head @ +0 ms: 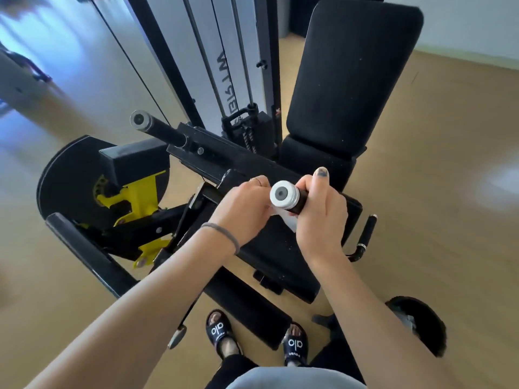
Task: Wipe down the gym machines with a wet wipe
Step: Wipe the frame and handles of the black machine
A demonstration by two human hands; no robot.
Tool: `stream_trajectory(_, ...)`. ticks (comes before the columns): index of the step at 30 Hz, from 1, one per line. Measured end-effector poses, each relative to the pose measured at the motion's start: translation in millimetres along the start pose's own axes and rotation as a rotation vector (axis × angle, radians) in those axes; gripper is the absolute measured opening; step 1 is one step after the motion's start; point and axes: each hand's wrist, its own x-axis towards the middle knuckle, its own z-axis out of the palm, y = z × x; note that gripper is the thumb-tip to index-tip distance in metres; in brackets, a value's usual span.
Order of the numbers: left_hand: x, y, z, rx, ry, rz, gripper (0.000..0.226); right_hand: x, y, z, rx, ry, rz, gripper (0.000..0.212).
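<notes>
I stand at a black seated gym machine with a padded backrest and seat. A black handle bar with a white end cap points up toward the camera. My right hand grips this bar just behind the cap, thumb up. A white wet wipe is wrapped under the bar between my hands. My left hand holds the wipe against the bar's left side, fingers curled over it. Most of the wipe is hidden.
A second bar with a grey end cap sticks out at upper left. A black disc with yellow bracket sits left. The weight stack frame rises behind. A small chrome-ringed handle is right of the seat. Wooden floor surrounds; my sandalled feet stand below.
</notes>
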Motion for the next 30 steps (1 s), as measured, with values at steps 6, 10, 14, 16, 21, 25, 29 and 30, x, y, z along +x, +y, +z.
stream_trajectory(6,5,-59,-13,-0.034,0.25,-0.311,0.012,-1,0,1,-0.011,0.015,0.002,0.059)
stream_trajectory(10,2,-36,-8,0.011,0.045,-0.056,0.016,0,3,5,-0.027,0.077,-0.04,0.054)
stream_trajectory(14,22,-52,-29,0.198,0.108,-0.298,0.009,0,4,6,-0.031,0.101,-0.056,0.054)
stream_trajectory(16,25,-55,-37,0.213,0.076,-0.332,0.012,0,4,8,-0.038,0.132,-0.065,0.052)
stream_trajectory(21,21,-13,-21,0.217,-0.085,-0.09,0.012,1,8,10,-0.064,0.179,-0.138,0.048)
stream_trajectory(25,40,-40,-30,0.246,0.04,-0.305,0.01,1,6,9,-0.056,0.158,-0.107,0.05)
stream_trajectory(29,34,-20,-21,0.103,0.05,-0.223,0.012,1,6,10,-0.067,0.187,-0.126,0.049)
stream_trajectory(30,32,-9,-16,0.07,0.024,-0.153,0.012,1,6,10,-0.07,0.186,-0.127,0.049)
